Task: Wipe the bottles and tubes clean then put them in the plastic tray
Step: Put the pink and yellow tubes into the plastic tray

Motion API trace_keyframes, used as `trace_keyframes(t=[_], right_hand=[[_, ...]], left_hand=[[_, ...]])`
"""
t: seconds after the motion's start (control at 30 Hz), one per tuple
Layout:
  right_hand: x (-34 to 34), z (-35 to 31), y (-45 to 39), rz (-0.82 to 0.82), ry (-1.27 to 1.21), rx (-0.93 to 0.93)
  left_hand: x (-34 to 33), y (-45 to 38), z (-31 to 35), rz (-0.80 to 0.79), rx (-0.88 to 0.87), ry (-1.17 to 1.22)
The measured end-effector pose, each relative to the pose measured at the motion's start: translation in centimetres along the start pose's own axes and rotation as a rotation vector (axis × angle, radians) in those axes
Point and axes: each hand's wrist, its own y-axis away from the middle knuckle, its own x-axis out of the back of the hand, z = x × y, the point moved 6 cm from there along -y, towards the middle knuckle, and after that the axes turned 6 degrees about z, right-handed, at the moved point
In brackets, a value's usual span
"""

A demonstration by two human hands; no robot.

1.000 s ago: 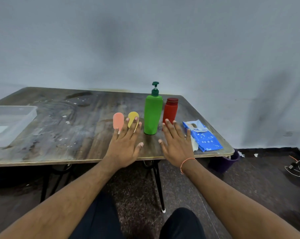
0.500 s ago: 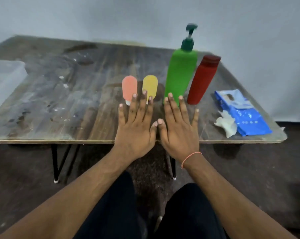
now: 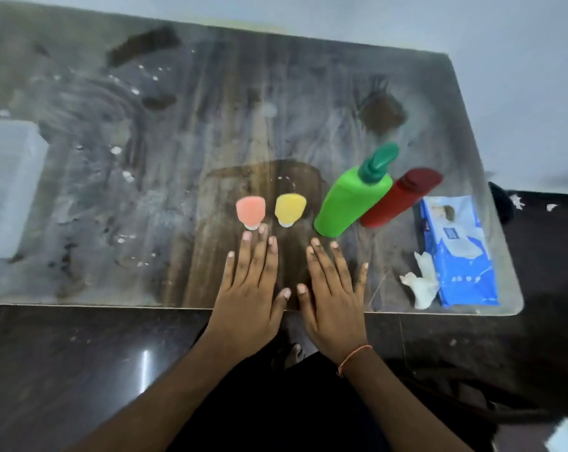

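Both hands, left hand (image 3: 248,298) and right hand (image 3: 333,300), lie flat, fingers straight, holding nothing, on the tabletop's (image 3: 178,141) near edge. Just beyond stand pink tube (image 3: 250,211), yellow tube (image 3: 290,208), green pump bottle (image 3: 352,199) and red bottle (image 3: 400,199), all upright. Plastic tray (image 3: 10,187) sits far left.

pink tube (image 3: 250,212), yellow tube (image 3: 290,210), green bottle (image 3: 351,202), red bottle (image 3: 400,199)
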Motion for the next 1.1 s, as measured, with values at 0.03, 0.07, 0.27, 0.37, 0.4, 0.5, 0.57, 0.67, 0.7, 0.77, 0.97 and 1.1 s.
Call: trace_keyframes(t=[0.03, 0.07, 0.27, 0.37, 0.4, 0.5, 0.57, 0.67, 0.7, 0.77, 0.97, 1.1], right_hand=[[1.0, -0.6, -0.4, -0.037, -0.039, 0.001], [1.9, -1.2, -0.7, -0.065, -0.073, 0.011], [7.9, -4.7, -4.8, -0.096, -0.224, -0.089], [8.9, -5.6, -7.4, -0.136, -0.2, -0.152], [8.9, -5.8, -8.1, -0.172, -0.185, -0.166], [9.0, -6.5, -10.3, -0.248, -0.163, -0.206], [8.6, -6.8, -11.5, -0.283, -0.163, -0.226], [7.1, -6.5, -12.7, -0.336, -0.18, -0.28], [6.6, -6.3, -12.9, -0.34, -0.196, -0.305], [6.1, -6.0, -13.0, -0.335, -0.223, -0.343], [5.3, -4.8, -13.3, -0.264, -0.276, -0.353], [5.5, -4.9, -13.1, -0.262, -0.305, -0.33]], left_hand=[[1.4, 0.0, -0.3, -0.032, 0.019, 0.024], [2.6, 0.0, -0.6, -0.058, 0.039, 0.041], [9.1, -2.6, -4.5, -0.193, 0.108, 0.13], [10.0, -5.3, -6.9, -0.277, 0.164, 0.148], [9.8, -6.2, -7.5, -0.312, 0.176, 0.164], [10.0, -8.4, -8.7, -0.368, 0.201, 0.207], [10.2, -9.5, -8.6, -0.38, 0.194, 0.225], [10.0, -10.6, -8.1, -0.368, 0.176, 0.248], [9.9, -10.8, -7.9, -0.369, 0.183, 0.253], [9.8, -10.9, -7.2, -0.371, 0.206, 0.258], [10.6, -12.1, -6.3, -0.357, 0.264, 0.335], [11.5, -11.7, -7.8, -0.347, 0.335, 0.359]])
